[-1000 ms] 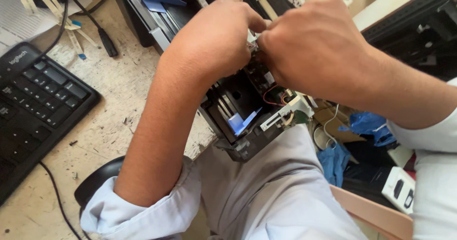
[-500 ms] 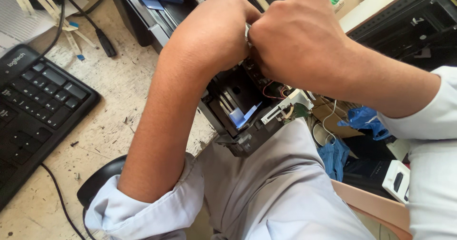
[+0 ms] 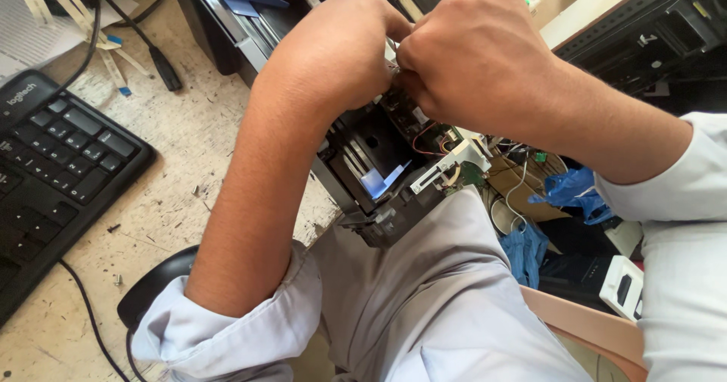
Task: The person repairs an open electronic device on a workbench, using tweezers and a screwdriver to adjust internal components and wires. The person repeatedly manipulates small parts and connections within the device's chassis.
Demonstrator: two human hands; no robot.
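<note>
Printer chassis (image 3: 379,177), black and partly dismantled, rested on the person's lap against the edge of the worktable (image 3: 174,170). Its open side faced up, exposing a circuit board (image 3: 413,121) with red wires and a white connector bracket (image 3: 454,161).

Both hands met above the board. The left hand (image 3: 337,45) was curled, fingers pressed together around a small pale part at the point where the hands touched. The right hand (image 3: 477,56) was likewise closed, fingertips pinching the same spot. The pinched part was mostly hidden, so its kind could not be told.

For fine work of this kind, a sound method would be:
1. Brace both wrists so the pinch stays steady.
2. Keep the chassis wedged on the lap so it cannot tip.
3. Pull in line with the part, clear of the wires.

Counted in view: 1 chassis, 2 hands, 1 black keyboard (image 3: 53,155) on the table, 1 blue tab (image 3: 379,181) inside the chassis, 2 blue cloths (image 3: 568,189) at the right.
</note>
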